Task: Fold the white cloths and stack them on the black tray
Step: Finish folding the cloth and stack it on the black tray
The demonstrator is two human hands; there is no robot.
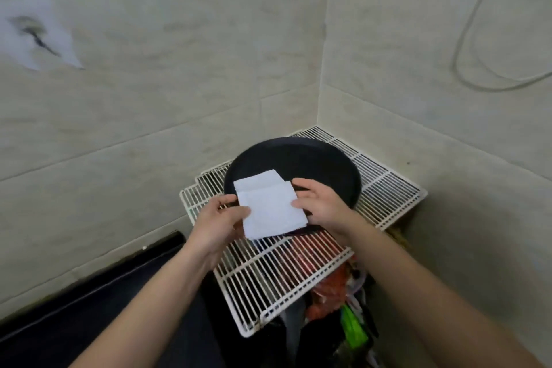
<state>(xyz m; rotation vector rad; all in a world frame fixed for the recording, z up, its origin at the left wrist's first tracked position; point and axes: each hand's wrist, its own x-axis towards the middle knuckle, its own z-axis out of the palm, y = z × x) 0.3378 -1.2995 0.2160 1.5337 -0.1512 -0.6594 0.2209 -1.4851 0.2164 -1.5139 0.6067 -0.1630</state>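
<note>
A folded white cloth (268, 206) is held over the near edge of the round black tray (316, 164). My left hand (218, 218) grips the cloth's left edge, thumb on top. My right hand (319, 203) pinches its right edge. The cloth's far part lies over the tray's inside and its near part hangs over the wire rack. A narrower folded layer shows at the cloth's far end. No other white cloth is in view.
The tray rests on white wire racks (385, 185) in a tiled corner. Walls stand close behind and to the right. Red, green and dark items (334, 290) lie under the rack. A black ledge (119, 284) runs along the left wall.
</note>
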